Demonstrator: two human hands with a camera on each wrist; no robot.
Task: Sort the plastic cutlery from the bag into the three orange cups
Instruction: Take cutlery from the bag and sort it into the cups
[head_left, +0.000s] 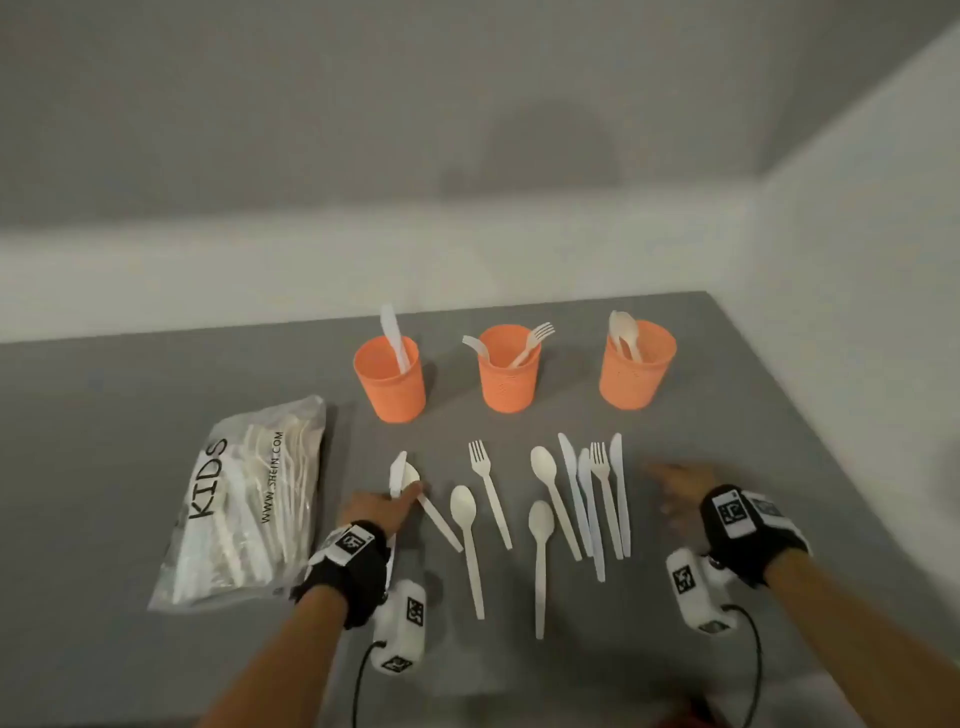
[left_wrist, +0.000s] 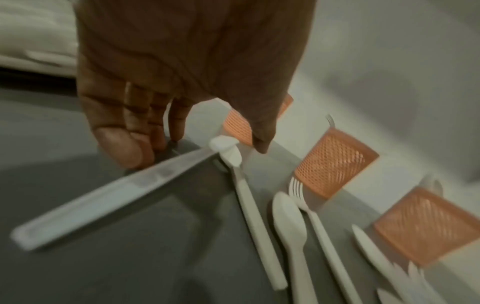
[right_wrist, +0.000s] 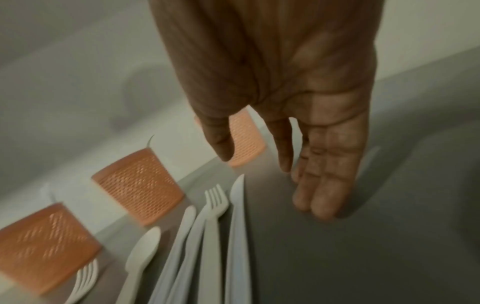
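Note:
Three orange cups stand in a row at the back: the left cup (head_left: 390, 382) holds a knife, the middle cup (head_left: 509, 371) forks, the right cup (head_left: 636, 366) spoons. Several white spoons, forks and knives lie loose in front of them, among them a fork (head_left: 482, 462) and a spoon (head_left: 464, 506). My left hand (head_left: 387, 506) grips a white knife (left_wrist: 116, 195), its fingers (left_wrist: 124, 148) curled over the handle; the blade (head_left: 398, 474) sticks out beyond the fingers over a spoon (left_wrist: 232, 156) that lies on the table. My right hand (head_left: 675, 491) hovers right of a knife (right_wrist: 237, 205), fingers straight, holding nothing.
A clear plastic bag (head_left: 244, 504) printed KIDS, with more cutlery inside, lies left of my left hand. The grey table (head_left: 156, 405) meets a pale wall behind the cups, and its right edge slants past the right cup.

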